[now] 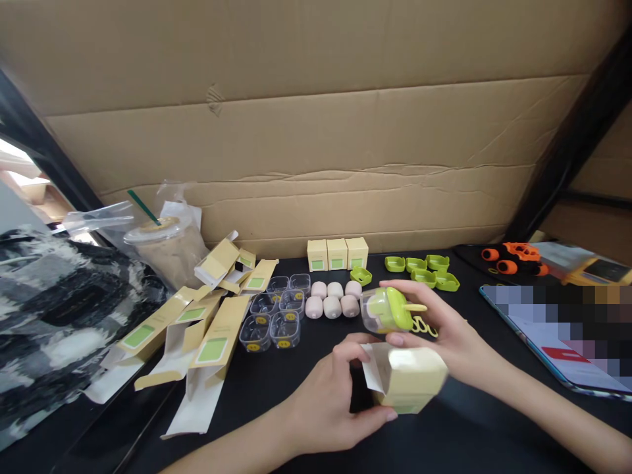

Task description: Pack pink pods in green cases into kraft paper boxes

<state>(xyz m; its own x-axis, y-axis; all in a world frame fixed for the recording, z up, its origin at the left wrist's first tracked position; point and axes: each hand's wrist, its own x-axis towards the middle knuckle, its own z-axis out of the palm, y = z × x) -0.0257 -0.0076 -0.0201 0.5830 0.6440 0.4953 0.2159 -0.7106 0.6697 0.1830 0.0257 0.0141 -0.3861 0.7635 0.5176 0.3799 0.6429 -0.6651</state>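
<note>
1. While the left hand (336, 395) pinches the small carton (415, 380) between thumb and fingers, the right hand (451, 332) is closed around the green-lidded cup (378, 313), just beyond it over the black table (469, 438).
2. Carton: probably light, thin card that creases easily; hold its side walls gently, clear of the white flap (375, 372).
3. Cup: likely light, stiff, slightly slippery plastic; grasp its sides near the lid (399, 311), as the yellow loops (423, 326) look floppy.
</note>
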